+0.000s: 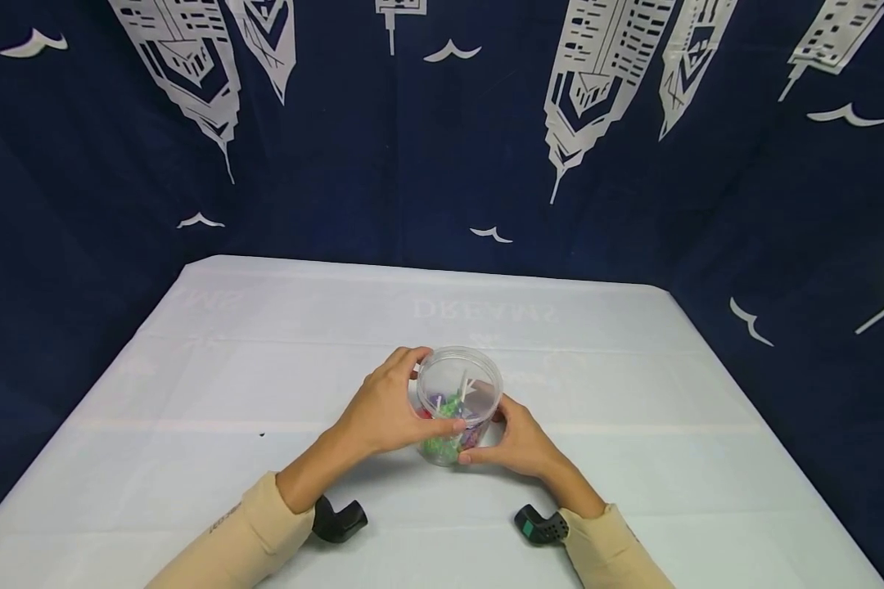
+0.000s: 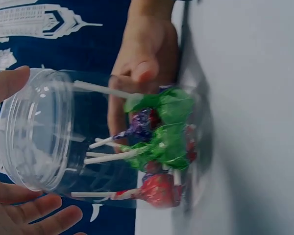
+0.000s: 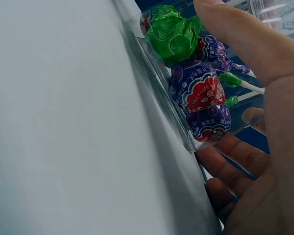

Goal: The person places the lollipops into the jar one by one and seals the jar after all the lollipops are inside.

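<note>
A clear plastic jar stands on the white table, in the middle of the head view. Wrapped lollipops lie inside: a green lollipop, a red lollipop and a purple lollipop among several, white sticks pointing mostly upward. My left hand grips the jar's ridged top end, thumb on the near side and fingers round the far left. Lower down, my right hand holds the jar's right side, thumb in front and fingers behind. Whether a separate lid sits on top, I cannot tell.
The white tablecloth spreads around the jar, with a small dark speck to the left. Behind it hangs a dark blue curtain with white building prints. Black wrist devices sit under both forearms.
</note>
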Demonstrator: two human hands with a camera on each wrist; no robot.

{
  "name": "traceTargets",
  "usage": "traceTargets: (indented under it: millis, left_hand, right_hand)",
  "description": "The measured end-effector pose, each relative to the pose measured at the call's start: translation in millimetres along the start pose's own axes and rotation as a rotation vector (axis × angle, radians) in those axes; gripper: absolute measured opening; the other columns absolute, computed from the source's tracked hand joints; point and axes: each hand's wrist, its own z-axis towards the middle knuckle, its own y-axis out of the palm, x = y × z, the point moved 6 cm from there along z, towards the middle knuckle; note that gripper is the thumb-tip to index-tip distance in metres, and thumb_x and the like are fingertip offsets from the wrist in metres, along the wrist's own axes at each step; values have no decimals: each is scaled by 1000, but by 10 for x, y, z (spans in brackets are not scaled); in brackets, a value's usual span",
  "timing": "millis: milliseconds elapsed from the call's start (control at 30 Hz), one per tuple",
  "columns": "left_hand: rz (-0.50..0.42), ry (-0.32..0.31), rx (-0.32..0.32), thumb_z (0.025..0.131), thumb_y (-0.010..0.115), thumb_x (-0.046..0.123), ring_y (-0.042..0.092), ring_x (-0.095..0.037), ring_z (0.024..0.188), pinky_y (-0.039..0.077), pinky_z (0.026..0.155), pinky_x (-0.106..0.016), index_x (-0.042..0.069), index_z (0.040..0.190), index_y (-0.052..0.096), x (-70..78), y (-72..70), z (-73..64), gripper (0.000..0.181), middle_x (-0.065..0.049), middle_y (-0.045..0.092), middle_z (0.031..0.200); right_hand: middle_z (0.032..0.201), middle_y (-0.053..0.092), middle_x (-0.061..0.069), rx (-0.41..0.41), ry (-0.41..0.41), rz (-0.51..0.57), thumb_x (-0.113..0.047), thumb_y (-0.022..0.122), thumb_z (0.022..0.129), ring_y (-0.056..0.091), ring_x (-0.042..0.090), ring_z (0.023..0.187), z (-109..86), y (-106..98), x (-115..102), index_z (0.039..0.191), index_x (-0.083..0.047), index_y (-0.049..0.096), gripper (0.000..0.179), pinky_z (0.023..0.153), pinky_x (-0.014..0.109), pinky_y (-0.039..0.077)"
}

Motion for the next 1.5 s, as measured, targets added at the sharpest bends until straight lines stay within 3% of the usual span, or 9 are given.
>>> traceTargets:
  millis: [333, 567, 667, 833, 933, 1100, 1233, 1333, 1500]
  left_hand:
    - [46, -25, -30, 66, 86, 55, 60, -23, 103, 53, 81, -41, 6, 139, 50, 6, 29, -12, 95, -5, 59, 121]
    - [-56, 25, -219, 79, 79, 52, 54, -26, 121, 46, 100, -50, 9, 154, 29, -128, 77, 18, 100, -7, 47, 142]
    - [-124, 41, -255, 79, 81, 47, 50, -28, 127, 43, 103, -52, 11, 156, 23, -186, 100, 23, 103, -8, 44, 146]
    - [-217, 35, -203, 72, 88, 43, 53, -36, 123, 47, 98, -52, 8, 149, 27, -227, 158, 31, 104, -10, 48, 142]
    - [-276, 49, -162, 71, 90, 39, 56, -37, 119, 50, 96, -49, 7, 142, 33, -251, 170, 39, 96, -9, 50, 137]
    - [-381, 165, -175, 79, 84, 26, 53, -38, 119, 50, 95, -49, 3, 150, 31, -291, 178, 48, 92, -11, 53, 134]
    - [-398, 198, -201, 81, 82, 38, 51, -39, 121, 49, 95, -48, 0, 151, 23, -309, 211, 47, 99, -14, 52, 135]
    - [-415, 186, -190, 79, 81, 49, 52, -38, 121, 50, 95, -46, 0, 144, 29, -333, 226, 63, 96, -18, 53, 133]
    - [-502, 205, -181, 81, 79, 49, 54, -37, 117, 51, 92, -52, 0, 142, 41, -408, 201, 93, 87, -21, 57, 128]
  right_hand:
    - [126, 63, 2, -3, -5, 14, -26, 94, 66, 59, 19, 113, 15, -8, 13, 141, -6, 50, 89, 97, 36, 48]
    - [127, 63, 3, -10, -3, 23, -23, 94, 66, 58, 20, 113, 14, -6, 17, 141, -6, 50, 89, 96, 36, 48]
    - [126, 63, 5, -10, -8, 25, -23, 94, 66, 58, 21, 112, 12, -3, 7, 141, -5, 49, 89, 95, 35, 48]
    - [125, 63, 3, -8, 3, 20, -23, 94, 66, 58, 19, 111, 18, 2, 17, 141, -6, 50, 89, 93, 34, 48]
    - [126, 63, 1, -12, 18, 25, -24, 94, 65, 58, 18, 112, 25, 8, 30, 141, -7, 50, 89, 95, 35, 48]
    - [126, 63, 1, -15, 17, 33, -24, 94, 65, 58, 19, 114, 28, 9, 29, 140, -7, 50, 89, 97, 37, 48]
    - [126, 63, 0, -12, 24, 22, -25, 94, 65, 58, 18, 113, 20, 2, 31, 140, -7, 51, 88, 95, 36, 48]
    - [126, 63, 0, -11, 26, 23, -25, 94, 65, 58, 18, 112, 17, -1, 33, 140, -7, 51, 89, 95, 35, 48]
    - [125, 63, 2, -9, 10, 34, -23, 94, 65, 58, 18, 112, 16, -1, 29, 141, -6, 50, 89, 95, 35, 48]
